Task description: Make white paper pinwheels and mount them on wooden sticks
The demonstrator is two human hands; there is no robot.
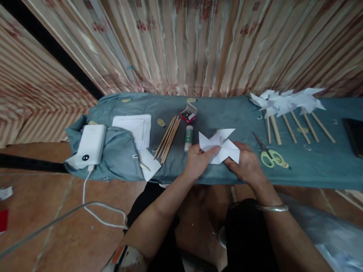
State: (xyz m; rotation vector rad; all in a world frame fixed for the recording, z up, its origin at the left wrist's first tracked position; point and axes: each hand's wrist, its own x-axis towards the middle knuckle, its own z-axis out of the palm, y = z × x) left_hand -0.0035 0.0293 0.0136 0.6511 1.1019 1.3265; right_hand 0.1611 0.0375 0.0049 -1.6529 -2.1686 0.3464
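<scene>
A white paper pinwheel is held between both hands over the front of the cloth-covered table. My left hand closes on its left side, the thumb pressed near the middle of the folds. My right hand grips the lower right blade, its fingers partly under the paper. Just left of the pinwheel stands a glue stick, with several wooden sticks lying beside it. Behind the glue is an open small box with dark bits inside. Green-handled scissors lie right of my right hand.
Several pinwheels on sticks lie at the back right, near a dark phone-like slab. Stacked white paper and a white power bank with a cable are at left. A pleated curtain hangs behind the table.
</scene>
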